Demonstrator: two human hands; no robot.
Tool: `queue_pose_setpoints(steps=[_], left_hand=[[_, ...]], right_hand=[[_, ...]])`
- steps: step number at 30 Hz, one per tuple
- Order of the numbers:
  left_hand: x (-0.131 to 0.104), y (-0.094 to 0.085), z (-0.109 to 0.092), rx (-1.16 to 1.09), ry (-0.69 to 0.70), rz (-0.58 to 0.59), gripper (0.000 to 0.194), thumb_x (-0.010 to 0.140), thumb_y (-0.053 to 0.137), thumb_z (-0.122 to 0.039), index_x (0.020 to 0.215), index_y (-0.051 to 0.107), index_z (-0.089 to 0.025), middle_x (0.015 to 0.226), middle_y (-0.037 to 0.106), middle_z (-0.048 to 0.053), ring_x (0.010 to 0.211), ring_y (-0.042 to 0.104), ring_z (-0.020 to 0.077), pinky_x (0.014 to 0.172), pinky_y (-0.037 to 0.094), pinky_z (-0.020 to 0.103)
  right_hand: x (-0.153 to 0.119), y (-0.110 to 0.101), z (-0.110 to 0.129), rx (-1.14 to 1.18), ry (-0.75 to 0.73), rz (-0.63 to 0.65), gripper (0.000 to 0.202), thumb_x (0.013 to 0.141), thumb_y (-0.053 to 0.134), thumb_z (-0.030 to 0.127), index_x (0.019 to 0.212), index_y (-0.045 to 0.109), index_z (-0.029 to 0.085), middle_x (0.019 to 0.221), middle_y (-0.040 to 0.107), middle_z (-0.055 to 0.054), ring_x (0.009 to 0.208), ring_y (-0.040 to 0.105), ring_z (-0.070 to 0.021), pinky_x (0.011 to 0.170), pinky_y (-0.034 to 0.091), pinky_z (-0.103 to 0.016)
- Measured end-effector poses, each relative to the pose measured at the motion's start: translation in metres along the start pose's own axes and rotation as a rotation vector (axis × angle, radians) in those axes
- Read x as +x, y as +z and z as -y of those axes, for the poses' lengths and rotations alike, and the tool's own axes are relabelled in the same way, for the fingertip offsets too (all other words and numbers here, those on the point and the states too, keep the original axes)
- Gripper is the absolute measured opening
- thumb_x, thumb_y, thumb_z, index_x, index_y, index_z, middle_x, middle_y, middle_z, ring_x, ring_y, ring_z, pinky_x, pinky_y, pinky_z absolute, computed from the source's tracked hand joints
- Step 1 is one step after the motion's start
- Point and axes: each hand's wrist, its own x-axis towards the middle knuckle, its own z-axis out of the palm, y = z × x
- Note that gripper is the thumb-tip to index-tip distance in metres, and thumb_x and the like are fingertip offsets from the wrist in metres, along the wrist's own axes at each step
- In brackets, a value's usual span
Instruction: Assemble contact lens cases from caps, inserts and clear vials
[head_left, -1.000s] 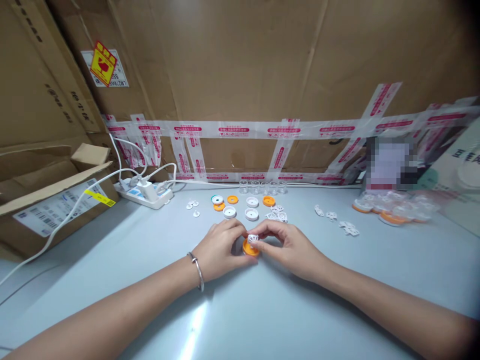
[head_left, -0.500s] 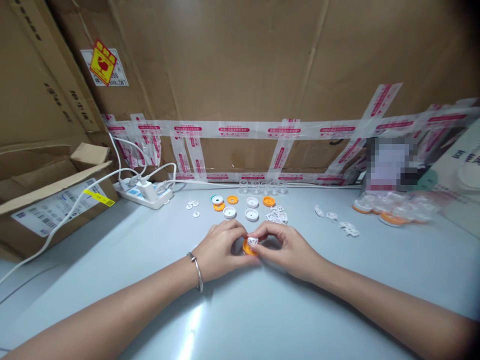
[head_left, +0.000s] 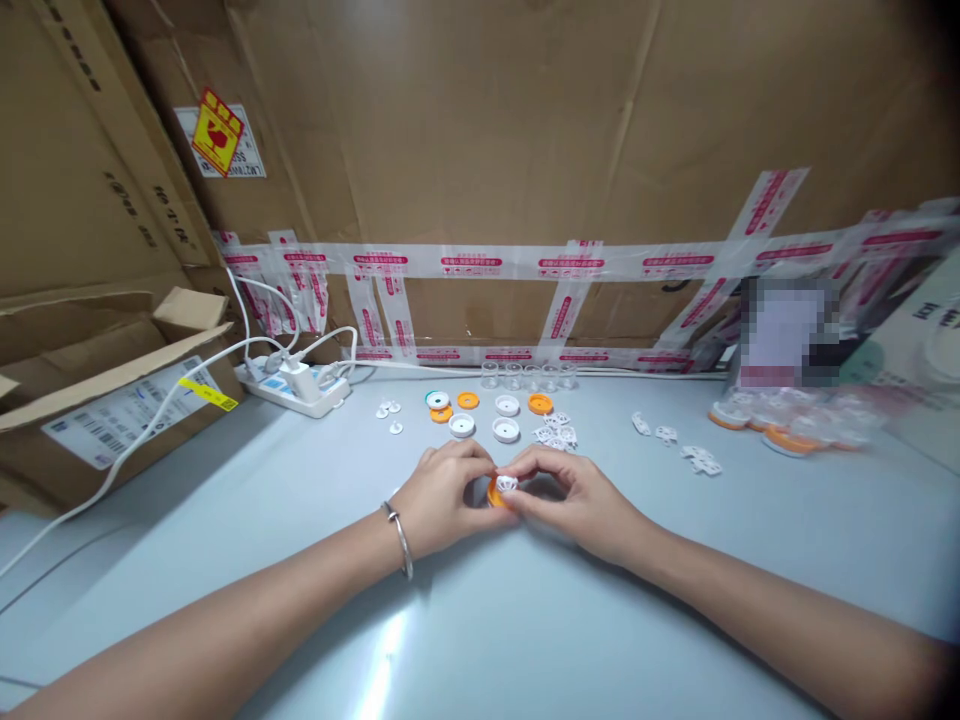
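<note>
Clock centred on the work spot, 12 = far side. Biggest first: cardboard wall (head_left: 480, 140) across the back at 12, then the grey-blue table (head_left: 480, 640). Open cardboard box (head_left: 180, 415) between 9 and 10.

Left hand (head_left: 446, 500) in from 8 (bangle on that wrist), fingers and thumb curled round the orange cap. Right hand (head_left: 589, 495) in from 4, thumb and fingertips pinching a white lattice piece. Power strip (head_left: 315, 403) at 10, plugs in. Clear-topped units (head_left: 795, 438) near 2:30, blurry, on orange and white bases.

Row of clear cups (head_left: 513, 377) just past 12. Orange cap (head_left: 494, 497) at dial centre, low between both hands. White caps (head_left: 505, 431) at 11 and 12, loose; orange rings (head_left: 441, 414) around 11.

White lattice piece (head_left: 507, 484) right over the orange cap; can't tell if it's seated. More lattice parts (head_left: 559, 437) piled between 1 and 2, others scattered toward 3. Smallest: white pegs (head_left: 395, 428), between 10 and 11.
</note>
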Motion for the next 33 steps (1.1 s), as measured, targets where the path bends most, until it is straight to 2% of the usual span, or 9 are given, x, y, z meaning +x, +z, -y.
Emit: queue_pose_setpoints(steps=[6,11,15,18,19,22,24,29,33], left_hand=[[0.0,0.0,-0.001,0.018,0.017,0.027,0.028,0.073,0.062,-0.043,0.092,0.067,-0.024,0.093,0.059,0.003,0.09,0.053,0.02,0.077,0.04,0.03],[-0.001,0.0,-0.002,0.052,0.019,0.019,0.025,0.075,0.059,-0.042,0.091,0.067,-0.025,0.091,0.059,0.002,0.089,0.053,0.0193,0.076,0.037,0.031],[-0.002,0.001,-0.002,0.075,0.02,-0.021,0.025,0.074,0.059,-0.041,0.086,0.066,-0.021,0.091,0.06,0.002,0.088,0.054,0.0196,0.077,0.034,0.034],[-0.002,0.002,-0.003,0.075,0.027,-0.029,0.022,0.073,0.058,-0.038,0.085,0.065,-0.021,0.09,0.06,0.002,0.087,0.054,0.0193,0.077,0.032,0.034],[-0.003,0.002,-0.003,0.074,0.028,-0.031,0.022,0.073,0.058,-0.037,0.085,0.064,-0.021,0.09,0.06,0.002,0.087,0.054,0.0192,0.076,0.032,0.034],[-0.004,0.002,-0.004,0.08,0.031,-0.032,0.019,0.074,0.055,-0.035,0.084,0.064,-0.021,0.09,0.06,0.002,0.086,0.054,0.0189,0.076,0.032,0.034],[-0.004,0.002,-0.004,0.086,0.036,-0.036,0.018,0.074,0.054,-0.034,0.084,0.063,-0.021,0.091,0.06,0.001,0.087,0.054,0.019,0.077,0.032,0.034],[-0.005,0.003,-0.004,0.087,0.042,-0.035,0.019,0.074,0.055,-0.035,0.086,0.062,-0.022,0.092,0.06,0.001,0.088,0.054,0.0194,0.078,0.032,0.035],[-0.005,0.003,-0.002,0.076,0.037,-0.026,0.02,0.074,0.056,-0.036,0.087,0.062,-0.022,0.093,0.059,0.001,0.09,0.053,0.02,0.077,0.032,0.035]], right_hand=[[0.001,0.003,-0.004,0.013,-0.006,-0.018,0.011,0.077,0.059,0.028,0.077,0.062,0.018,0.082,0.065,-0.003,0.08,0.06,-0.0165,0.077,0.046,-0.032],[0.0,0.005,-0.001,0.007,-0.013,-0.036,0.013,0.076,0.061,0.03,0.083,0.063,0.019,0.086,0.065,-0.003,0.082,0.06,-0.0171,0.078,0.047,-0.032],[0.014,-0.019,-0.004,-0.017,-0.117,-0.332,0.026,0.076,0.06,0.035,0.099,0.059,0.022,0.103,0.062,-0.005,0.091,0.058,-0.0178,0.084,0.046,-0.035],[0.039,-0.059,-0.025,-0.139,-0.08,-0.605,0.024,0.079,0.055,0.033,0.1,0.056,0.022,0.104,0.061,-0.006,0.095,0.058,-0.0191,0.086,0.045,-0.037],[0.048,-0.074,-0.035,-0.172,-0.053,-0.628,0.025,0.076,0.057,0.031,0.1,0.056,0.021,0.105,0.06,-0.007,0.096,0.057,-0.0208,0.087,0.044,-0.04],[0.071,-0.107,-0.065,-0.223,-0.005,-0.587,0.033,0.064,0.065,0.019,0.096,0.057,0.022,0.103,0.062,-0.008,0.098,0.057,-0.0244,0.088,0.044,-0.045],[0.082,-0.116,-0.08,-0.243,0.01,-0.542,0.039,0.058,0.068,0.015,0.096,0.058,0.022,0.102,0.063,-0.007,0.098,0.057,-0.0244,0.089,0.043,-0.045],[0.092,-0.112,-0.098,-0.248,0.031,-0.509,0.033,0.055,0.07,0.015,0.086,0.061,0.018,0.093,0.067,-0.007,0.09,0.061,-0.0233,0.087,0.045,-0.045],[0.09,-0.109,-0.101,-0.233,0.041,-0.587,0.025,0.056,0.071,0.019,0.079,0.061,0.017,0.083,0.068,-0.007,0.081,0.063,-0.0234,0.084,0.047,-0.046]])
